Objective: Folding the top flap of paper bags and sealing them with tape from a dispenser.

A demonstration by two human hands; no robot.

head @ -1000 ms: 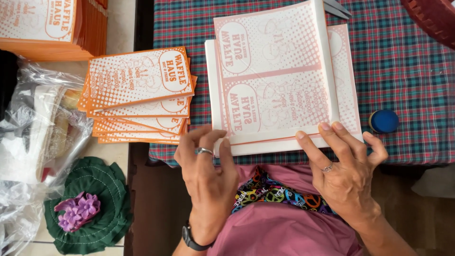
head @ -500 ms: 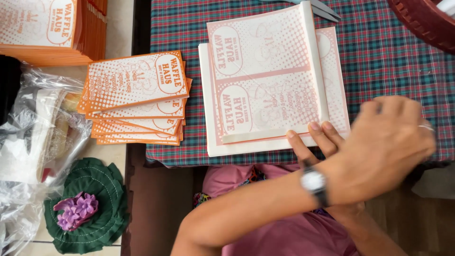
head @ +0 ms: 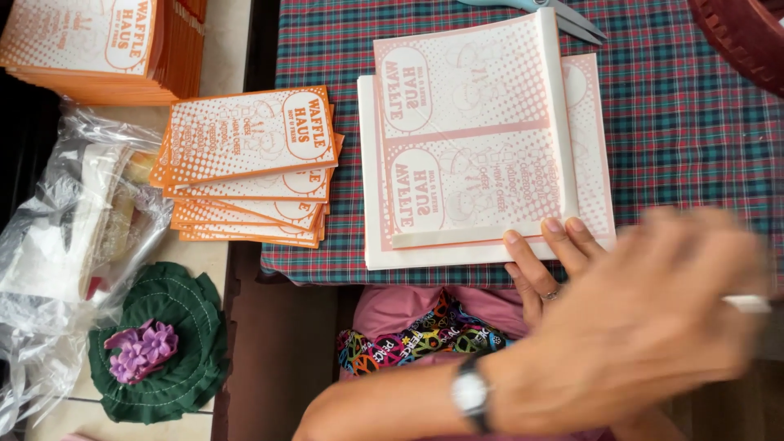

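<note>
Plaid tablecloth carries a stack of unfolded printed sheets, pale orange dotted, oval label panels. Right hand rests flat, fingers open, on its lower edge. Left hand blurred; pinches something small and white, grip unclear. Finished orange paper bags fanned at table's left edge; more sheets remain.

Stack of pale printed paper sheets — flat on plaid cloth, top sheet slightly askew, near edge fingertip-pinned.
</note>
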